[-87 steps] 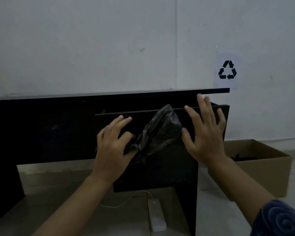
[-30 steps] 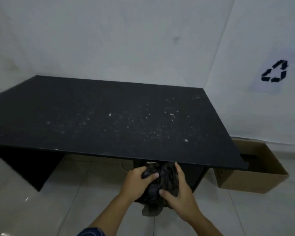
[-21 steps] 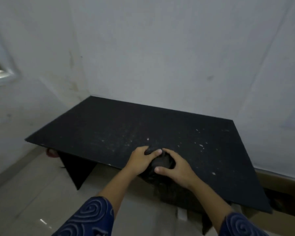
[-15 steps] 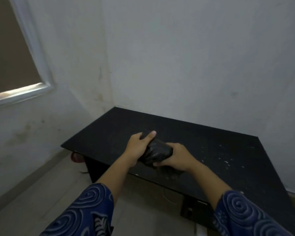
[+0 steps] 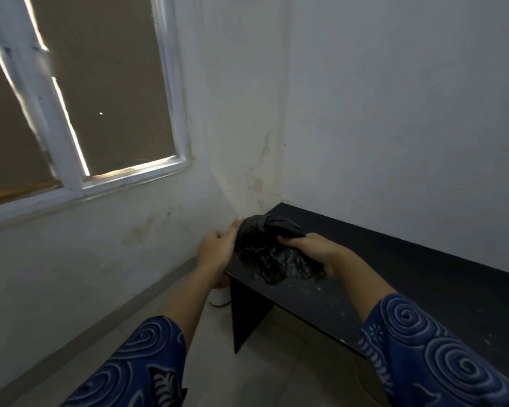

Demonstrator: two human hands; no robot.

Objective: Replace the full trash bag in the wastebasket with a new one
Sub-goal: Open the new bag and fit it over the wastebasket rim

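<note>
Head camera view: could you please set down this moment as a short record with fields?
trash bag: black, crumpled, above or on the desk's left end
left hand: against the bag's left side; grip unclear
right hand: fingers curled round the bag's right part
desk: black top with pale specks, set in the room's corner
floor object: small, white and reddish, beside the desk leg, partly hidden
window: white frame, on the left wall
sleeves: blue with a swirl pattern
</note>
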